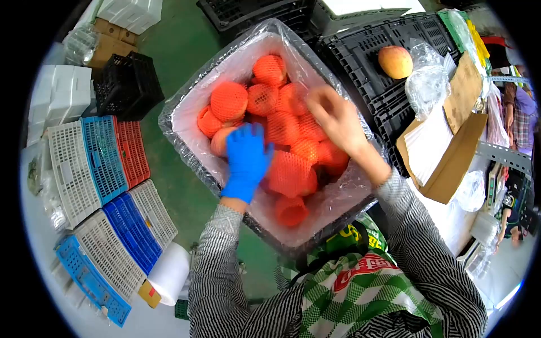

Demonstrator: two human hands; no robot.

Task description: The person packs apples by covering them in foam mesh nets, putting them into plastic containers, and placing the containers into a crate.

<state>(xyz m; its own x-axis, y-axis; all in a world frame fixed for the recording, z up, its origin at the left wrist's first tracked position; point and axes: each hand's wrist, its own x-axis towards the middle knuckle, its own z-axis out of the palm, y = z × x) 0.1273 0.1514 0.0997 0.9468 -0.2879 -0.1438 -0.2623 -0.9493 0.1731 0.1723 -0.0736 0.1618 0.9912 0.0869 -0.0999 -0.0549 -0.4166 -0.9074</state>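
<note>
A black crate lined with clear plastic and white padding (189,115) stands in front of me. Inside it lie several round fruits in red foam nets (228,101). My left hand (246,160), in a blue glove, is over the fruits with its fingers stretched and slightly apart. Beside its fingertips sits a paler fruit (220,142), partly covered by the hand. My bare right hand (338,119) is above the crate's right side, blurred, its fingers curved and apart with nothing visible in them. Near the front wall is a red foam net (291,212) that looks hollow.
To the right, black crates (360,65) carry a loose red-yellow fruit (395,62), crumpled clear plastic (425,84) and an open cardboard box (451,163) with white sheets. Coloured plastic baskets (104,160) and a white roll (169,273) stand left. Other people (521,115) are at far right.
</note>
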